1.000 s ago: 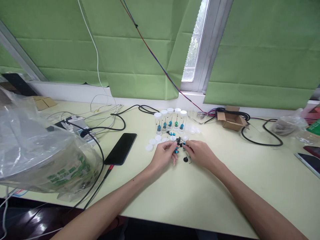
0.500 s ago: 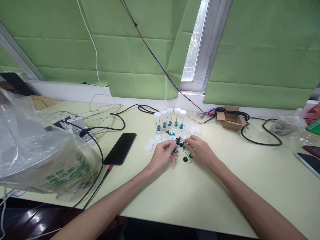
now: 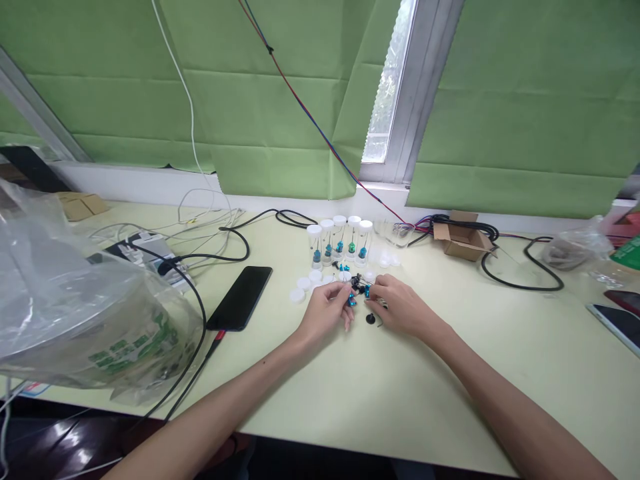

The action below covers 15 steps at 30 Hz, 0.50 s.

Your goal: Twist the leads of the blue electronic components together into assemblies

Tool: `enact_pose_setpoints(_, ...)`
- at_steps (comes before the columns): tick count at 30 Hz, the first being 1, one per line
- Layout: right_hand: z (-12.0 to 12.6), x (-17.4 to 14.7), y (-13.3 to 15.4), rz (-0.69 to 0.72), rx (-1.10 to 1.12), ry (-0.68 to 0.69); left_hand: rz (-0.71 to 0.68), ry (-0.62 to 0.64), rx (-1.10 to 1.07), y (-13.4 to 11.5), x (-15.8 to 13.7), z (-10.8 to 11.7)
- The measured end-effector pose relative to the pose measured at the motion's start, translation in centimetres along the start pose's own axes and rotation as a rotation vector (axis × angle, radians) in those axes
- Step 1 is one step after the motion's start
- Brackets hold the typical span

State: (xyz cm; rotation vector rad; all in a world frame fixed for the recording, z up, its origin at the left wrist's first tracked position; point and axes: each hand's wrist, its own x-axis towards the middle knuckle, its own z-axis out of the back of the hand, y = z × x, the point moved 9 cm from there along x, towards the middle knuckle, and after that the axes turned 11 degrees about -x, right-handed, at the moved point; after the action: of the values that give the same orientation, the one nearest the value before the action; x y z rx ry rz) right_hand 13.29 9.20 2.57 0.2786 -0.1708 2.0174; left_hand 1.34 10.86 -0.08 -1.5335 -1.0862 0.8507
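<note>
My left hand point(image 3: 327, 310) is closed in a pinch on a small blue metal part point(image 3: 351, 300), most of it hidden by the fingers. Just to its right, my right hand point(image 3: 397, 303) has its fingertips closed around another small blue metal part point(image 3: 367, 291), with the thumb below. Between the hands lies a cluster of small black parts point(image 3: 357, 283). A round black knob-like piece point(image 3: 371, 319) rests on the table in front of the right fingers. Behind the hands stand several clear tubes point(image 3: 340, 237) with white caps, each with a blue or green part inside.
White round caps point(image 3: 297, 295) lie left of the tubes. A black phone point(image 3: 241, 298) with a cable lies to the left, beside a large plastic-wrapped container point(image 3: 125, 333). At the back right are a small cardboard box point(image 3: 463, 243) and black cables point(image 3: 530, 289).
My right hand has shifted slightly and lowered its thumb, covering the green part and most of the hex key near it. My left hand stays in place with its blue part.
</note>
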Motion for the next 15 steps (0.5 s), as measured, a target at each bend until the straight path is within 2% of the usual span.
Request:
enact_pose_setpoints(9, -0.4, -0.2, 0.4, -0.005, -0.065, 0.081, -0.004, 0.002, 0.0, -0.1, 0.0, -0.1)
enact_pose_setpoints(15, -1.2, -0.1, 1.2, -0.002, -0.26, 0.158, -0.008, -0.005, 0.007, 0.0, 0.0, 0.0)
